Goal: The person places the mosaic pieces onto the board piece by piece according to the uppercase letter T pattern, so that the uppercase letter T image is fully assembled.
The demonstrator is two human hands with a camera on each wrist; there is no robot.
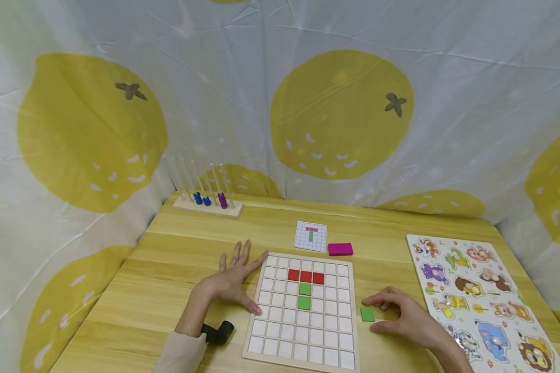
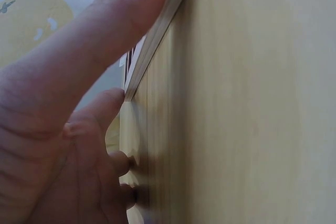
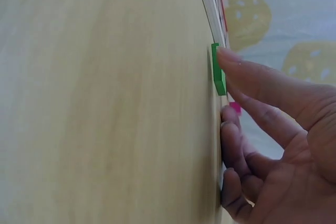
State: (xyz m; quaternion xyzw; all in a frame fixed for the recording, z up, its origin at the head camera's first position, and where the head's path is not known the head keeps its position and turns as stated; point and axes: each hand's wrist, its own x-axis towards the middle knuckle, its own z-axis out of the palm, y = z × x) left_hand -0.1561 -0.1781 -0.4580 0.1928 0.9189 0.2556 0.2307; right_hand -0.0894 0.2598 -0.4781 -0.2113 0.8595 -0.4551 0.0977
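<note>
A wooden grid board (image 1: 280,357) with white squares lies on the table, holding three red tiles (image 1: 306,276) in a row and two green tiles (image 1: 304,296) below the middle one. My left hand (image 1: 231,284) is spread at the board's left side, with thumb and index fingertip on its edge; the left wrist view shows that edge close up. To the right of the board, a loose green tile (image 1: 367,314) lies flat. My right hand (image 1: 403,317) has thumb and index finger on either side of this tile, apparently without pinching it. In the right wrist view the thumb (image 3: 262,80) partly overlaps the green tile (image 3: 218,72).
A pattern card (image 1: 310,236) and a magenta block (image 1: 340,249) lie behind the board. A peg stand (image 1: 208,208) with blue and purple beads is at the back left. An animal puzzle board (image 1: 483,295) lies right. A black object (image 1: 219,332) sits near my left wrist.
</note>
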